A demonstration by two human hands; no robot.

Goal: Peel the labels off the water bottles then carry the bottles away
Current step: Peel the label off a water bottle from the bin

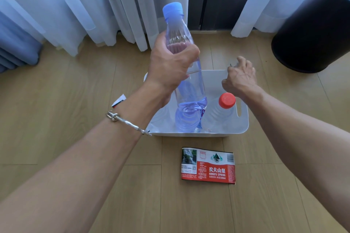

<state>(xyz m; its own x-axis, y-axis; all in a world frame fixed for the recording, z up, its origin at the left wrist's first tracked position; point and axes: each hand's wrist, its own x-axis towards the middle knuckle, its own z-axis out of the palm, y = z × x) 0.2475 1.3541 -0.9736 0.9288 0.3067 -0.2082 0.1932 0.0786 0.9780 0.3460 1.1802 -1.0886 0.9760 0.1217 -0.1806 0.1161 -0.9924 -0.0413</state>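
My left hand [170, 68] is closed around the upper body of a clear bottle with a blue cap [191, 104]. It holds the bottle upright and slightly tilted over the white tub [243, 119], and no label shows on the bottle. A clear bottle with a red cap [217, 115] stands inside the tub, also bare. My right hand [240, 77] hovers over the tub's far right corner, fingers curled, pinching what looks like a thin clear film [232, 64]. A peeled red and white label [208, 164] lies flat on the floor in front of the tub.
A scrap of another label [119, 100] lies on the wooden floor left of the tub, partly behind my left arm. A tall black round bin [312, 30] stands at the back right. White curtains [85, 5] hang along the back.
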